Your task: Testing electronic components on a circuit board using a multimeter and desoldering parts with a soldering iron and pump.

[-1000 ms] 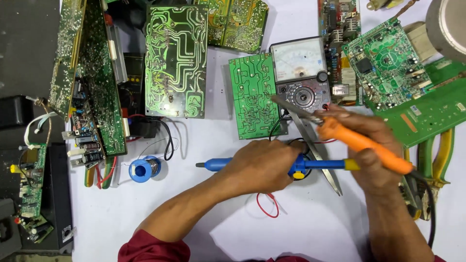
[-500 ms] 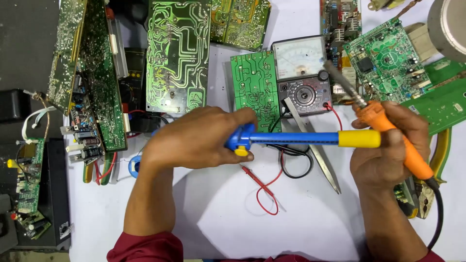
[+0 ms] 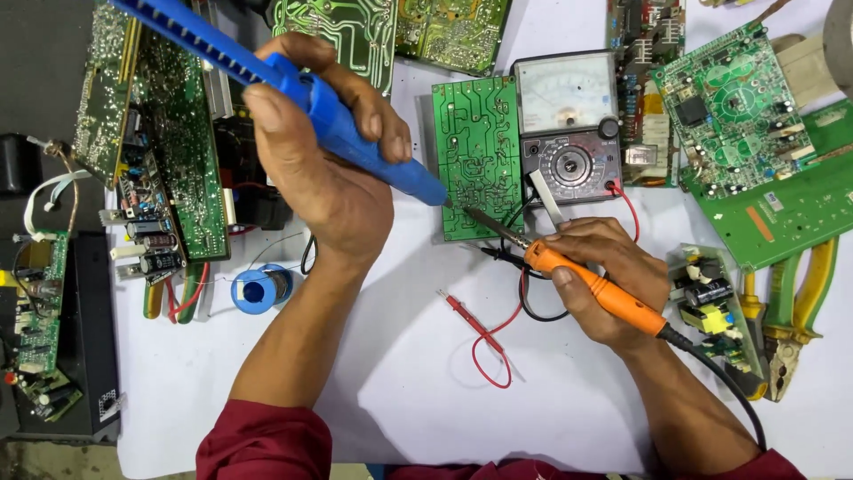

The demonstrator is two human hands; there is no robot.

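Observation:
My left hand (image 3: 324, 156) grips a blue desoldering pump (image 3: 338, 120) held slanted, its nozzle touching the lower left part of a small green circuit board (image 3: 466, 156). My right hand (image 3: 604, 280) holds an orange-handled soldering iron (image 3: 591, 284); its metal tip lies on the same board right beside the pump's nozzle. The board rests solder side up on the white table, next to an analog multimeter (image 3: 569, 129).
A red probe and lead (image 3: 480, 333) lie near the front, a blue solder spool (image 3: 259, 289) to the left. Several green circuit boards (image 3: 160, 133) crowd the left and back, more boards (image 3: 755, 151) on the right, with yellow-handled pliers (image 3: 791, 329) beside them.
My left hand lifted the blue pump from lying flat, turned it and brought its nozzle to the board. My right hand swung the iron's tip down onto the same spot.

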